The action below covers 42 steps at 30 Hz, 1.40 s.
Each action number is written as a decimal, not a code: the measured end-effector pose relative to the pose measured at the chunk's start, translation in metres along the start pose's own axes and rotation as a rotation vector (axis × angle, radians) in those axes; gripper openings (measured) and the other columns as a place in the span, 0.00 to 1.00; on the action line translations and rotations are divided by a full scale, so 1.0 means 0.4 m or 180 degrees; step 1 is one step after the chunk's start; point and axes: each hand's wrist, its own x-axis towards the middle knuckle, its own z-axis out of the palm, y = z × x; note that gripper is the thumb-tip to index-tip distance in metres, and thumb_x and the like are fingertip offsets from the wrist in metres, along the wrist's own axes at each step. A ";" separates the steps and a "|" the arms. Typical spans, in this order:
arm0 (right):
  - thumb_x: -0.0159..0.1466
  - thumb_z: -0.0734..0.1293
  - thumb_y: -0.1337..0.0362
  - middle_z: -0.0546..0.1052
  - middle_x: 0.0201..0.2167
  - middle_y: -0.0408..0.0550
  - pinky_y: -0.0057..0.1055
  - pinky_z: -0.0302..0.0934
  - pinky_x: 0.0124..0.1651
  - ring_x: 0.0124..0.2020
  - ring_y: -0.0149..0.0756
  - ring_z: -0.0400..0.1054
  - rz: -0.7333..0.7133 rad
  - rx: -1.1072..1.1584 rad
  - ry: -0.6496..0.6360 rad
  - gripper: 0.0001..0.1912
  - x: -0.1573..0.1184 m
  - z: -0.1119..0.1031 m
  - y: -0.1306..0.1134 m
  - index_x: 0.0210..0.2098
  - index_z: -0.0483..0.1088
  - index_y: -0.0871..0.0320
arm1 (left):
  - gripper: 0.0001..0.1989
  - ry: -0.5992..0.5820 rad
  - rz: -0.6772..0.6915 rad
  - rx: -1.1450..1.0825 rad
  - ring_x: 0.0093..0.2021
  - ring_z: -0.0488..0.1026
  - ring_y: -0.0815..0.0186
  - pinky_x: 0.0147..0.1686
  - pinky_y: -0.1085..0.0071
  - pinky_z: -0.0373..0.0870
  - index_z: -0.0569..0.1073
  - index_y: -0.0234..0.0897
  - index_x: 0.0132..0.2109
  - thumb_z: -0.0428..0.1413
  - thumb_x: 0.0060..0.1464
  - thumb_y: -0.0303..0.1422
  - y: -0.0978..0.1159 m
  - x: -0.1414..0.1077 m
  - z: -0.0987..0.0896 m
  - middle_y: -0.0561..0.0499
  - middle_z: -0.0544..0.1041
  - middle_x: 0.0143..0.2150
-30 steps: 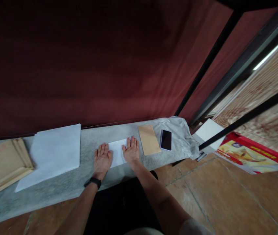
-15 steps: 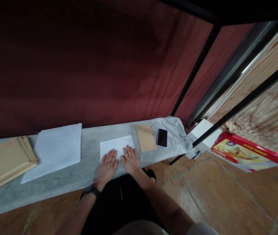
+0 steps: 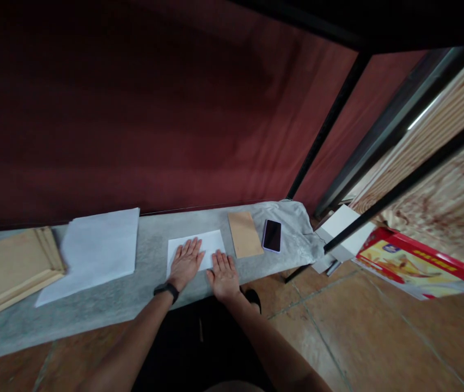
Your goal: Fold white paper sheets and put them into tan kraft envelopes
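A white sheet of paper [image 3: 211, 240] lies flat on the grey cloth-covered bench [image 3: 152, 245]. My left hand [image 3: 188, 264], with a dark band at the wrist, is spread palm down on the middle of this sheet. Resting at the sheet's lower right corner is my right hand [image 3: 224, 276], palm down with its fingers out; its heel reaches the bench's near edge. Neither hand grips anything. Just right of the sheet lies a brown envelope [image 3: 245, 234], and beside that a dark-screened phone [image 3: 272, 236].
Larger white sheets [image 3: 101, 247] lie left of my hands, partly under a stack of brown envelopes [image 3: 13, 261]. Black metal posts [image 3: 330, 125] rise at the right. A red and yellow box [image 3: 415, 264] and a white box [image 3: 344, 226] are beyond the bench's right end.
My left hand has slid up and right over the sheet, covering more of its middle. My right hand has moved slightly down and right, towards the sheet's lower corner.
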 end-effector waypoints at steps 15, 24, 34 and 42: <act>0.74 0.59 0.53 0.60 0.70 0.58 0.47 0.46 0.71 0.71 0.46 0.53 -0.0044 0.0135 0.0125 0.31 -0.005 0.003 0.003 0.70 0.57 0.63 | 0.28 0.0044 0.0586 -0.0154 0.75 0.48 0.58 0.72 0.52 0.47 0.60 0.43 0.71 0.39 0.69 0.43 -0.038 -0.127 0.057 0.48 0.56 0.75; 0.73 0.58 0.53 0.60 0.70 0.59 0.46 0.44 0.72 0.71 0.47 0.53 -0.0038 0.0000 -0.0068 0.31 0.001 -0.006 0.003 0.70 0.58 0.65 | 0.31 0.0393 -0.0478 -0.0023 0.74 0.50 0.50 0.71 0.48 0.43 0.58 0.25 0.71 0.37 0.69 0.40 -0.103 0.040 0.020 0.36 0.58 0.73; 0.74 0.59 0.53 0.61 0.70 0.57 0.47 0.45 0.72 0.71 0.45 0.53 -0.0002 0.0079 -0.0073 0.30 -0.003 -0.015 0.004 0.70 0.58 0.62 | 0.29 0.0152 0.0126 0.0005 0.75 0.48 0.56 0.72 0.54 0.45 0.59 0.37 0.71 0.37 0.68 0.40 0.019 -0.029 0.055 0.46 0.58 0.74; 0.76 0.54 0.55 0.62 0.70 0.52 0.42 0.48 0.71 0.70 0.41 0.55 0.0041 0.0276 -0.0504 0.26 0.123 -0.002 -0.039 0.68 0.61 0.59 | 0.29 0.0223 -0.0110 0.0195 0.75 0.47 0.55 0.72 0.52 0.43 0.60 0.39 0.71 0.39 0.68 0.42 -0.063 -0.095 0.045 0.45 0.55 0.75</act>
